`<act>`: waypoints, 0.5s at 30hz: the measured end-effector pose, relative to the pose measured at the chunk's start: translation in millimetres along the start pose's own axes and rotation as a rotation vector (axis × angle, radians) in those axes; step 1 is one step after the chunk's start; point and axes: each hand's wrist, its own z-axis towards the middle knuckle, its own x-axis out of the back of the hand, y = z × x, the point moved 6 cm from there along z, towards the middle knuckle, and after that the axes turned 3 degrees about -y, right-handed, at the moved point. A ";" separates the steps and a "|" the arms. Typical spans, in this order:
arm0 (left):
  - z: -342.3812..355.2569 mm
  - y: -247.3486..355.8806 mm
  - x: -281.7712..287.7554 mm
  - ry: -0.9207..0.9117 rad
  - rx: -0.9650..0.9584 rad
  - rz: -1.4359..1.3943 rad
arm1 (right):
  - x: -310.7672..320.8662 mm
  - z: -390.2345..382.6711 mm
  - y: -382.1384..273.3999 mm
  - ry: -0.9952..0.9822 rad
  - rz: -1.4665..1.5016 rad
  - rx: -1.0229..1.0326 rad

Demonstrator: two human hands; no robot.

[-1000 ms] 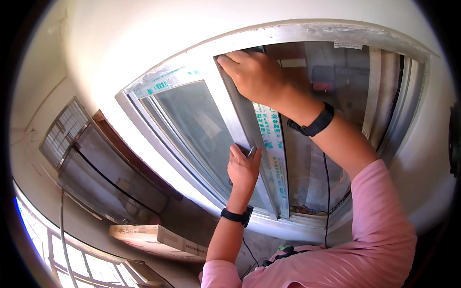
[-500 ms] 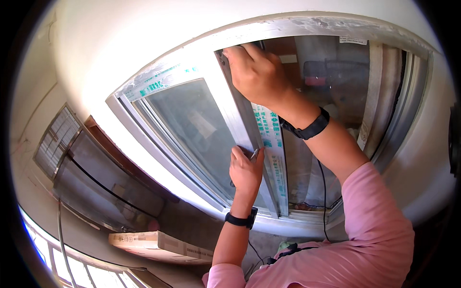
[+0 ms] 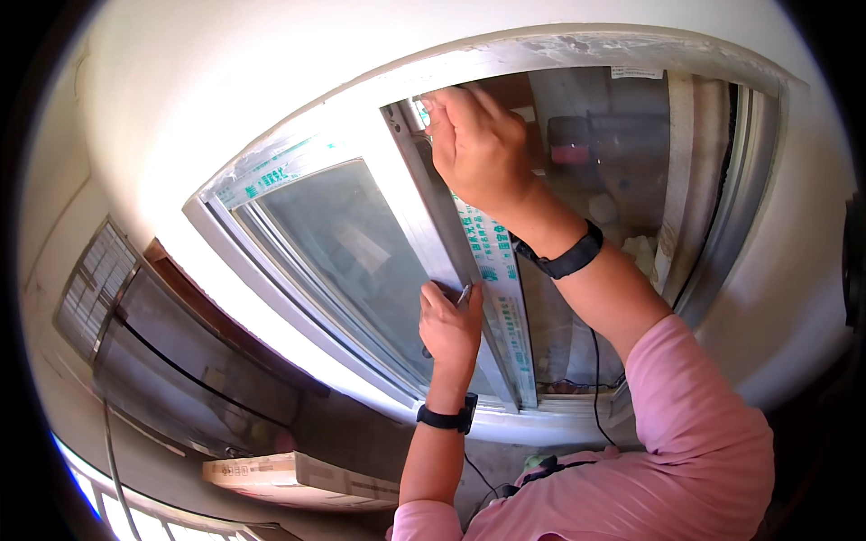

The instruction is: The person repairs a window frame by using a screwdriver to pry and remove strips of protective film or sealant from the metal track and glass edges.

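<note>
A silver sliding window sash (image 3: pixel 410 207) stands in its frame, with a printed protective-film strip (image 3: pixel 496 261) along the upright profile beside it. High up at the sash's top corner, my right hand (image 3: pixel 483 149) is closed, thumb and fingers pinched beside a small shiny metal piece (image 3: pixel 419 113). Whether the fingers grip that piece is hidden. Lower down, my left hand (image 3: pixel 449 329) is wrapped round a slim tool (image 3: pixel 465 295) in front of the sash's upright edge. Only its metal tip and a dark end show; its kind is unclear.
A cardboard box (image 3: pixel 298 478) lies below on the left, near a metal railing (image 3: pixel 117 505). A black cable (image 3: pixel 596 379) hangs at the right pane. The window's outer frame (image 3: pixel 577 50) meets the white wall above.
The window has shifted slightly left in view. My right hand has drawn back a little from the sash's top corner, exposing the shiny metal piece. The left hand keeps its grip.
</note>
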 end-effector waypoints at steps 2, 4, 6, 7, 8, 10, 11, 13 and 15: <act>0.0 0.5 0.7 0.013 -0.013 0.014 | 7.3 -3.4 1.8 0.027 0.103 -0.058; -0.6 0.8 1.2 0.017 -0.012 0.024 | 12.9 -9.0 2.3 0.053 0.211 -0.118; -0.1 2.5 1.9 0.020 -0.014 0.033 | 3.5 -12.7 2.6 -0.127 0.291 -0.244; 0.9 3.0 1.3 -0.003 0.011 0.010 | 1.8 -10.3 0.5 -0.132 0.293 -0.261; 1.5 2.5 0.3 -0.025 0.037 -0.012 | 0.2 -8.0 0.0 -0.128 0.290 -0.266; 0.9 2.5 0.6 -0.031 0.047 -0.001 | -4.8 -1.0 -6.6 -0.183 0.176 -0.182; 0.6 1.9 1.1 -0.035 0.057 0.004 | -6.3 0.4 -7.3 -0.207 0.180 -0.207; -0.9 2.0 1.9 -0.005 0.026 0.009 | -10.8 2.7 -7.9 -0.208 0.173 -0.227; -1.3 4.4 3.9 0.026 -0.004 0.014 | -12.8 3.6 -7.6 -0.211 0.167 -0.245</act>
